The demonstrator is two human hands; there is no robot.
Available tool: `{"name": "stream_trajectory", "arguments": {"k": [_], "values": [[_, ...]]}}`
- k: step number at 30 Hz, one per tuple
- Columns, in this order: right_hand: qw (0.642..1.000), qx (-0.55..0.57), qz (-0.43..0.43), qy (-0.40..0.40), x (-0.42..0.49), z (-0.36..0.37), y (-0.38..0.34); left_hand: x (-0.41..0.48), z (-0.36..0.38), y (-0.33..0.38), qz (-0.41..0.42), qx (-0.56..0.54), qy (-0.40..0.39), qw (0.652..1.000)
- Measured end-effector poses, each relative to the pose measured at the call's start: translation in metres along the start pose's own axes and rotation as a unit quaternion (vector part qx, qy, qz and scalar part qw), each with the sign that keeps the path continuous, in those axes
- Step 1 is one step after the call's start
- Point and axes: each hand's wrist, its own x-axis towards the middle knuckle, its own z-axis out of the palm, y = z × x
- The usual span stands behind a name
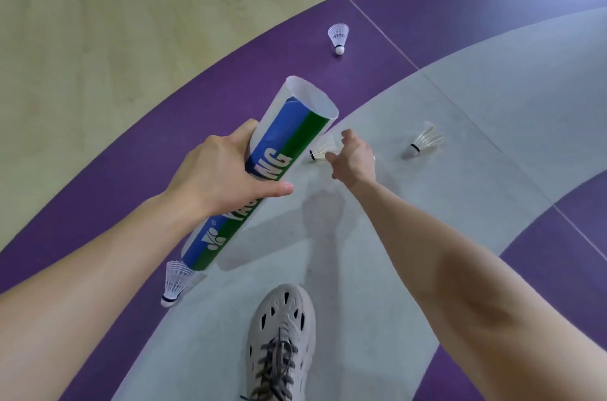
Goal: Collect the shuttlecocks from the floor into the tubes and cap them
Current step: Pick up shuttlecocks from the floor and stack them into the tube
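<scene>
My left hand (223, 170) is shut around the middle of a clear tube (262, 167) with a blue and green label, held tilted with its uncapped mouth pointing up and away. My right hand (353, 156) is low over the grey floor, fingers spread, right beside a feather shuttlecock (322, 149) lying on its side; I cannot see it gripped. Another feather shuttlecock (423, 143) lies further right. A white one (338, 36) stands on the purple band beyond. A further white one (175, 282) lies under the tube's lower end.
My grey laced shoe (279, 341) stands on the grey floor strip (476, 124) at the bottom centre. A purple band (230, 79) curves across, with pale wood flooring (115, 23) beyond it on the left.
</scene>
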Motion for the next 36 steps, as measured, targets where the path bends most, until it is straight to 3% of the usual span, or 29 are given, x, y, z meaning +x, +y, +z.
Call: {"name": "stream_trajectory", "arguments": {"k": [4, 8, 12, 19, 28, 31, 34, 36], "values": [[0.997, 0.032, 0.050, -0.044, 0.003, 0.010, -0.007, 0.000, 0.004, -0.001, -0.002, -0.015, 0.007, 1.000], [0.996, 0.087, 0.027, -0.022, -0.022, -0.010, -0.025, -0.007, 0.008, 0.001, 0.001, -0.045, -0.005, 0.999], [0.986, 0.169, -0.008, -0.008, -0.066, -0.078, -0.046, -0.018, -0.003, 0.013, 0.005, -0.056, 0.000, 0.998], [0.941, 0.314, -0.055, 0.114, -0.158, -0.208, -0.058, -0.039, -0.049, 0.051, 0.023, -0.042, -0.040, 0.998], [0.920, 0.307, -0.121, 0.210, -0.215, -0.288, -0.042, -0.041, -0.012, 0.089, 0.055, 0.090, -0.079, 0.991], [0.941, 0.247, -0.157, 0.168, -0.225, -0.277, -0.042, -0.043, 0.008, 0.084, 0.052, 0.063, -0.082, 0.993], [0.970, 0.106, -0.219, -0.008, -0.233, -0.258, -0.038, -0.044, 0.021, 0.088, 0.066, 0.063, -0.070, 0.993], [0.961, 0.027, -0.251, -0.115, -0.238, -0.255, -0.033, -0.045, 0.030, 0.092, 0.078, 0.071, -0.064, 0.992]]}}
